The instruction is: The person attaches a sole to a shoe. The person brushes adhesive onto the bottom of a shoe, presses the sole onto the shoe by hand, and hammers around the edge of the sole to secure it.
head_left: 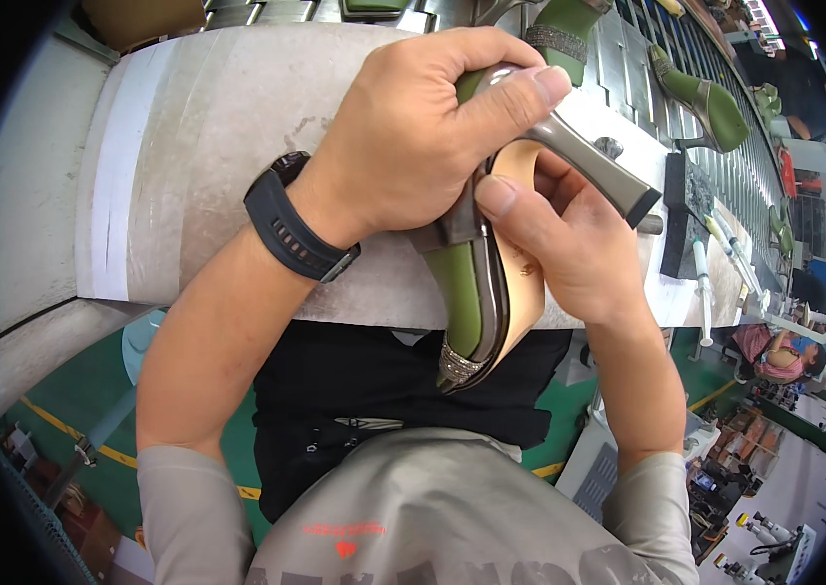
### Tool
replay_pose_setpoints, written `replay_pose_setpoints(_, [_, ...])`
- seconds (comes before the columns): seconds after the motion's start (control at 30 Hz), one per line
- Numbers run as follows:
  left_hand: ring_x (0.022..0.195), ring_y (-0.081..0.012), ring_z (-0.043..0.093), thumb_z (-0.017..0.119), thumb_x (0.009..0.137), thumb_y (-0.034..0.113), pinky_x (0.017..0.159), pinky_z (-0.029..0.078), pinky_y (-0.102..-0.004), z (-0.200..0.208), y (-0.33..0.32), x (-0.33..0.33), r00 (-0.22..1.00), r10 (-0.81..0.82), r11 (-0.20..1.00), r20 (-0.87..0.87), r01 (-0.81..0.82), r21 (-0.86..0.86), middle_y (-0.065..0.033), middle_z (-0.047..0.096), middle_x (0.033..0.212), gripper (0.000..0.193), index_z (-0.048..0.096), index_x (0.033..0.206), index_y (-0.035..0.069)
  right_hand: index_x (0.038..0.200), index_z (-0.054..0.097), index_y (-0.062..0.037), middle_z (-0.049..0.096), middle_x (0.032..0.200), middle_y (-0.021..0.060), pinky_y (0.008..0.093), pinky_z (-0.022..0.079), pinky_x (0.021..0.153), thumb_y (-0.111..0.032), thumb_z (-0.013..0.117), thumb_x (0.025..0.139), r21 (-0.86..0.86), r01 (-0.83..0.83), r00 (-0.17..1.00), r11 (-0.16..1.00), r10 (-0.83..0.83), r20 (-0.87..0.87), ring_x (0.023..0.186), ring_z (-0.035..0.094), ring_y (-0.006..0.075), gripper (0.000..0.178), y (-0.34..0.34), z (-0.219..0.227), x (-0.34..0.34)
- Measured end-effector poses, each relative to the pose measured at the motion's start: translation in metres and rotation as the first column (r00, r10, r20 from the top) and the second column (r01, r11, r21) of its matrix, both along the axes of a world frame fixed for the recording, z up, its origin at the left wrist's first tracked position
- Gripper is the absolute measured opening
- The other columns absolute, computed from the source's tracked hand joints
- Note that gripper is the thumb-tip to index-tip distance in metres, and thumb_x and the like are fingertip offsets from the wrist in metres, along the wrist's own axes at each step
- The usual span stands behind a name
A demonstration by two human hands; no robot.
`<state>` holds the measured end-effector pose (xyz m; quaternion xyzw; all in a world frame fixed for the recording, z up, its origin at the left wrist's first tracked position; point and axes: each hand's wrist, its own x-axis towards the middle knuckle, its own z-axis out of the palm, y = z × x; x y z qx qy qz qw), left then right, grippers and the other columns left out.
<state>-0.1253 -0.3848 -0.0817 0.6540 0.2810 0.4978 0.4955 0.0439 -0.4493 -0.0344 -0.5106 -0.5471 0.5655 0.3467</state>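
high-heeled shoe (522, 297) is up in both hands, mid-view, above the near edge of a pale worktable (237, 127); toe end points back at the person and reaches past the table edge, tan sole faces right. left hand (423, 136) clamped on the heel end of the shoe, thumb laid across the top of the grey-brown heel (593, 161), fingers wrapped round the back, exact fingertip contact partly hidden. right hand (569, 234) also clamped on the shoe, thumb against the sole's edge close below the left hand, other fingers curled behind, partly hidden. heel slants down to the right, ends in a black tip (643, 208). green foot form (465, 292) sits inside the shoe, glittery band (460, 365) near the toe. dark watch (301, 229) on left wrist. right of the hands on the table: black block (683, 219), white syringe (703, 292) just beside it, more slim tools nearby, too small to tell. beyond the table, slatted metal conveyor (628, 63) carries similar shoes, one heeled shoe with green form (720, 115) at upper right, another (561, 39) near the left hand. green floor (67, 400) with yellow line below, co-worker (784, 359) at far right.
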Motion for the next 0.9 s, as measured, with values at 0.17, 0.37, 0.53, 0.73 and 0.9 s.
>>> replay_pose_setpoints(0.17, [0.092, -0.0072, 0.063, 0.062, 0.108, 0.027, 0.081, 0.053, -0.0232, -0.002, 0.000, 0.000, 1.000, 0.001, 1.000, 0.029, 0.000, -0.027, -0.0023, 0.071, 0.100, 0.032, 0.072, 0.119, -0.002, 0.136, 0.060, 0.0033, 0.071, 0.106, 0.0063, 0.0299, 0.058, 0.080, -0.013, 0.079, 0.094, -0.024, 0.052, 0.998, 0.998, -0.053, -0.026, 0.093, 0.068, 0.0118, 0.050, -0.004, -0.005, 0.004])
replay_pose_setpoints(0.37, [0.088, -0.0061, 0.062, 0.061, 0.108, 0.025, 0.077, 0.052, -0.0229, 0.001, -0.002, 0.002, 0.999, 0.012, 1.000, 0.036, -0.012, -0.014, -0.0011, 0.070, 0.095, 0.031, 0.071, 0.120, -0.002, 0.148, 0.052, 0.0014, 0.066, 0.130, 0.0110, 0.0370, 0.054, 0.099, -0.018, 0.082, 0.093, -0.196, -0.099, 0.978, 0.976, 0.059, -0.198, 0.116, 0.063, 0.0179, 0.065, -0.006, -0.008, 0.027])
replay_pose_setpoints(0.53, [0.086, -0.0092, 0.065, 0.061, 0.108, 0.029, 0.077, 0.054, -0.0251, -0.003, -0.003, 0.005, 0.994, 0.104, 0.993, 0.016, -0.105, 0.062, -0.0036, 0.073, 0.096, 0.034, 0.073, 0.116, -0.002, 0.144, 0.053, 0.0077, 0.067, 0.130, 0.0118, 0.0351, 0.049, 0.106, -0.048, 0.087, 0.085, -0.231, -0.104, 0.991, 0.967, 0.081, -0.105, 0.121, 0.063, 0.0199, 0.088, -0.005, 0.002, 0.019])
replay_pose_setpoints(0.73, [0.085, -0.0145, 0.067, 0.060, 0.107, 0.028, 0.078, 0.054, -0.0288, 0.000, -0.011, 0.008, 0.969, 0.236, 0.967, -0.076, -0.227, 0.113, -0.0086, 0.075, 0.094, 0.033, 0.075, 0.109, -0.001, 0.146, 0.053, 0.0015, 0.066, 0.131, 0.0119, 0.0368, 0.053, 0.101, -0.023, 0.083, 0.092, -0.259, -0.109, 0.989, 0.960, 0.077, -0.129, 0.115, 0.064, 0.0189, 0.066, -0.009, 0.003, 0.018])
replay_pose_setpoints(0.9, [0.086, -0.0161, 0.068, 0.057, 0.108, 0.027, 0.078, 0.054, -0.0297, -0.001, -0.010, 0.009, 0.949, 0.300, 0.947, -0.097, -0.283, 0.155, -0.0108, 0.074, 0.094, 0.034, 0.074, 0.108, -0.003, 0.138, 0.056, 0.0049, 0.070, 0.115, 0.0090, 0.0332, 0.056, 0.089, -0.018, 0.080, 0.092, -0.130, 0.032, 0.999, 0.991, -0.034, -0.018, 0.101, 0.067, 0.0155, 0.056, -0.014, -0.004, 0.004])
